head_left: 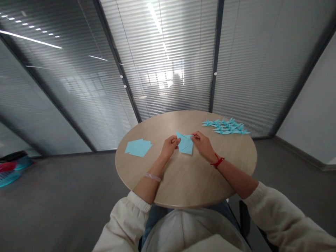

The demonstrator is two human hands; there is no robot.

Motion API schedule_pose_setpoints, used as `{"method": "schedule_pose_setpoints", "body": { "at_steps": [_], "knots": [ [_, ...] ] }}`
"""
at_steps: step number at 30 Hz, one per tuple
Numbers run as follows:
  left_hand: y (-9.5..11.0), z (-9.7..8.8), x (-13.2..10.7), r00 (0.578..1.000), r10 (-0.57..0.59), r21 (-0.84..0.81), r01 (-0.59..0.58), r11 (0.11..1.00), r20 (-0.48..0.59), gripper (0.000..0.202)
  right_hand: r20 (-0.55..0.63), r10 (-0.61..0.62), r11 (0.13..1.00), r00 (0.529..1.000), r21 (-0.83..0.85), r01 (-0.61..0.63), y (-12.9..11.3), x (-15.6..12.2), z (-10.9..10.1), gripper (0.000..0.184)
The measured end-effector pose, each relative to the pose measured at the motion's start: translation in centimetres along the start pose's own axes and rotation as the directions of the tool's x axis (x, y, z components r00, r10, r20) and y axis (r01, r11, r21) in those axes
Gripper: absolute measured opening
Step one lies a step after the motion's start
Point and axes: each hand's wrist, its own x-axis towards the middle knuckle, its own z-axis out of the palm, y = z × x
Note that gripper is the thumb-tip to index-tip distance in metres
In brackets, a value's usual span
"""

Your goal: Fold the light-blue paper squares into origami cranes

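Between my two hands is a light blue sheet of origami paper (pixel 186 145), creased and with a corner standing up at its upper left. My left hand (pixel 169 145) pinches its left edge between thumb and fingers. At the upper right corner, my right hand (pixel 202 141) grips the paper the same way. Over to the left lies a loose pile of flat blue paper sheets (pixel 139 147). Several folded blue paper cranes (pixel 228 126) are grouped in rows at the back right.
The round wooden table (pixel 189 185) has its near edge against my body. Glass panels with blinds (pixel 170 42) rise just behind it. On the floor at far left stand baskets (pixel 9 171), one blue with a red lining. A chair's dark armrest (pixel 244 218) shows at lower right.
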Motion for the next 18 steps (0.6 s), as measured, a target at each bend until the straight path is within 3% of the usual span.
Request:
{"method": "schedule_pose_setpoints", "body": {
  "at_steps": [3, 6, 9, 13, 18],
  "knots": [
    [-0.2, -0.1, 0.2, 1.000, 0.018, -0.032, -0.019, 0.999, -0.013, 0.044, -0.015, 0.096, 0.985, 0.995, 0.146, -0.093, 0.6, 0.5, 0.1, 0.024],
    [-0.3, -0.2, 0.3, 0.999, 0.041, -0.055, -0.042, 0.998, -0.012, 0.043, 0.058, 0.245, 0.877, 0.968, 0.411, -0.247, 1.0, 0.7, 0.3, 0.029],
    [-0.4, -0.3, 0.5, 0.999, 0.054, -0.052, -0.054, 0.997, -0.009, 0.043, 0.127, 0.305, 0.783, 0.944, 0.530, -0.325, 1.0, 0.8, 0.3, 0.030],
    [-0.9, -0.5, 0.8, 0.998, 0.067, 0.044, -0.067, 0.997, 0.004, 0.039, 0.133, 0.271, 0.827, 0.953, 0.475, -0.301, 1.0, 0.8, 0.1, 0.032],
    [-1.4, -0.5, 0.8, 0.983, 0.121, 0.283, -0.156, 0.946, 0.138, 0.034, 0.238, 0.178, 0.917, 0.955, 0.311, -0.248, 1.5, 0.7, 0.3, 0.033]
  ]
}}
